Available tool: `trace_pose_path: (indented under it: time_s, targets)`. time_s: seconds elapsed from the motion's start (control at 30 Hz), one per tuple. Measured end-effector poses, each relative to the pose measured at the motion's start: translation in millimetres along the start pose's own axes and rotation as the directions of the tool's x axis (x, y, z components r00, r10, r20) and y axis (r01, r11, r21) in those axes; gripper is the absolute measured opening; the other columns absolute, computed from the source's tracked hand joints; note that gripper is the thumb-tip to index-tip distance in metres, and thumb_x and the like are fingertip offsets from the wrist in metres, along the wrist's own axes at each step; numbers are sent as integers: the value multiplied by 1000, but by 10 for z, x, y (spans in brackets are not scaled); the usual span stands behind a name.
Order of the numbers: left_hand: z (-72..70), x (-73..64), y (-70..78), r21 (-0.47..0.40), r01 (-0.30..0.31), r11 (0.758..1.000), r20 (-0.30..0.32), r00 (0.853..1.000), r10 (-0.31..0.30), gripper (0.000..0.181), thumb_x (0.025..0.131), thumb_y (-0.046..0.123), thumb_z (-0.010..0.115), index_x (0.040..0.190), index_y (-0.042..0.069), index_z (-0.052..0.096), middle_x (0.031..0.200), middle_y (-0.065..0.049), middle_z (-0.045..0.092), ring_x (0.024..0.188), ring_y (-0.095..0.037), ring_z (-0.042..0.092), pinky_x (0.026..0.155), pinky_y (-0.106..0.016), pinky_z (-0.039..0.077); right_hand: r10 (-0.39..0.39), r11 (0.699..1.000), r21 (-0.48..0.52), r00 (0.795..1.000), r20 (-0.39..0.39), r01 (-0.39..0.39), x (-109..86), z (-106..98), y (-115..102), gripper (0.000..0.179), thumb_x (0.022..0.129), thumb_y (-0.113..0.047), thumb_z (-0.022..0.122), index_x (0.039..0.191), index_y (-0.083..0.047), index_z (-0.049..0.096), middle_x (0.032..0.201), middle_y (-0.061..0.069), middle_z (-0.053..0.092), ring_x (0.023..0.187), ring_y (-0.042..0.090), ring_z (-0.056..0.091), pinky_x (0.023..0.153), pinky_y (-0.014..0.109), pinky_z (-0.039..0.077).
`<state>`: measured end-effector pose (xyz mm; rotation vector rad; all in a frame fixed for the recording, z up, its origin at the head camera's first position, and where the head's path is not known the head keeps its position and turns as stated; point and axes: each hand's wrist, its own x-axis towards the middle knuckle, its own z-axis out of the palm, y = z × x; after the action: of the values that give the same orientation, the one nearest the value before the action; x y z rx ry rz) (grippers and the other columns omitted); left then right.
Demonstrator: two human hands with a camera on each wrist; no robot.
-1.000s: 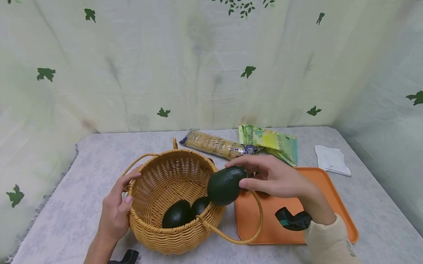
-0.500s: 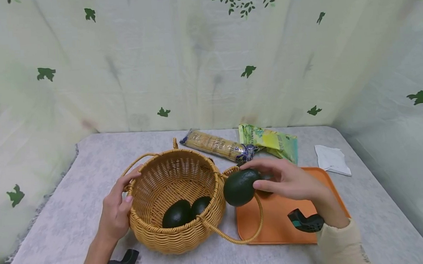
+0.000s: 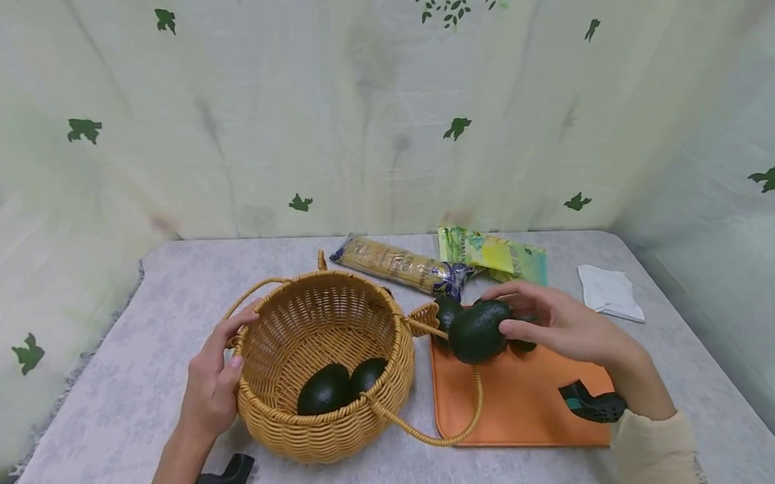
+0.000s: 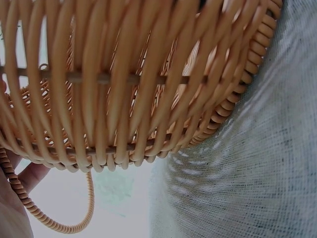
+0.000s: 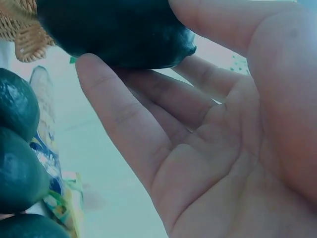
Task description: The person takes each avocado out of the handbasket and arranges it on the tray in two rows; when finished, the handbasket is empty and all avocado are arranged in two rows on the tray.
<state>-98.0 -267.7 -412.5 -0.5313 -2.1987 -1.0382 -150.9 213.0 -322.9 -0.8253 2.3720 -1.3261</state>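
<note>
A round wicker basket stands left of centre on the table. My left hand holds its left rim; the left wrist view shows the woven side up close. Two dark green avocados lie in the basket's near right part. Between thumb and fingertips, my right hand holds another avocado above the far left part of an orange tray. Behind it, more avocados sit at the tray's far end, partly hidden. In the right wrist view several avocados line the left edge.
A long pack of noodles and green-yellow packets lie at the back. To the right is a white packet. One basket handle hangs outward, overlapping the tray's left edge. A leaf-printed curtain surrounds the table.
My right hand has carried its avocado rightward from the basket's right rim to above the tray, uncovering avocados behind. My left hand and the basket have stayed in place.
</note>
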Motion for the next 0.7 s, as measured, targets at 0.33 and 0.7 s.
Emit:
trace_pose_path:
  time_s: [0.33,0.7]
  targets:
    - [4,6,-9,-11,-19,1000,-12,1000,19,54,92,8,38,142,2,56,146,-12,60,123,-3,54,97,-12,36,39,992,-121,999,-27,-42,-51,-110,68,39,102,-26,64,140,-22,59,134,5,65,112,24,65,80,35,53]
    - [0,0,5,10,3,1000,-6,1000,-3,54,92,9,38,143,3,55,140,-15,61,117,-3,54,94,-11,36,85,989,-123,995,56,-78,-24,-125,185,41,102,-30,64,141,-19,59,136,10,65,110,18,69,82,38,57]
